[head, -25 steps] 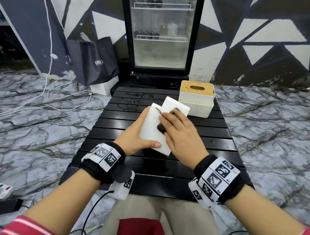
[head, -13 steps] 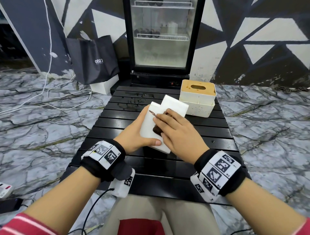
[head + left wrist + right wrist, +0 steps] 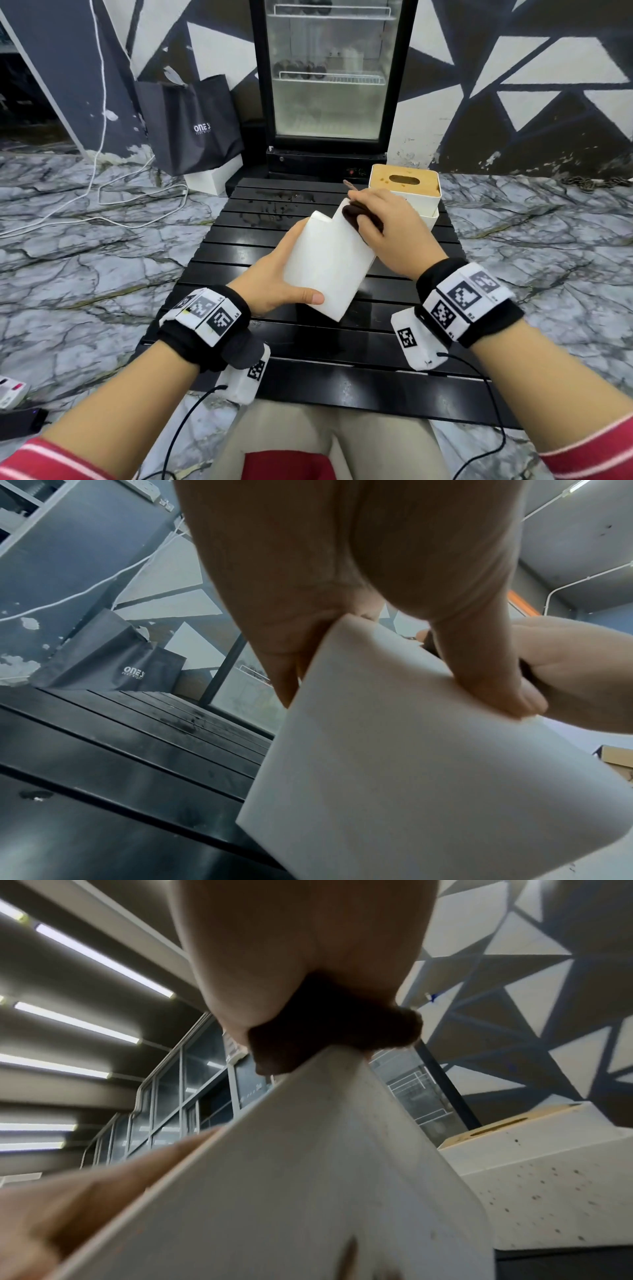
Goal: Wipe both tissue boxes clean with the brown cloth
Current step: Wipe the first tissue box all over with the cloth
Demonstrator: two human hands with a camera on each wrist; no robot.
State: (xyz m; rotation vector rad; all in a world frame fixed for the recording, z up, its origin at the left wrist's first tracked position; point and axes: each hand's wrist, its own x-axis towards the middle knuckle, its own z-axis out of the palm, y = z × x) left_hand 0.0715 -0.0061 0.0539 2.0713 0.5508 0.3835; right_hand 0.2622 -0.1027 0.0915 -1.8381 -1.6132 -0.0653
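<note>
My left hand point(image 3: 274, 277) grips a white tissue box point(image 3: 329, 263) tilted above the black slatted table point(image 3: 308, 377), thumb across its near face. The same box point(image 3: 428, 777) fills the left wrist view, where the thumb point(image 3: 486, 669) presses on its upper edge. My right hand point(image 3: 387, 226) holds the bunched brown cloth point(image 3: 356, 216) against the box's far right edge. In the right wrist view the cloth point(image 3: 329, 1031) sits pressed on the box's upper corner point(image 3: 308, 1150). A second white tissue box with a wooden lid point(image 3: 404, 185) stands at the table's far right; specks dot its side point(image 3: 548, 1191).
A glass-door fridge point(image 3: 329, 75) stands behind the table. A dark paper bag point(image 3: 195, 126) leans on the wall at the left, with white cables point(image 3: 102, 192) on the marble floor. Wet marks point(image 3: 277, 205) lie on the table's far slats.
My right hand slid the cloth from the middle of the box's face up and out to its far right edge. The left hand kept its grip and the box rose slightly.
</note>
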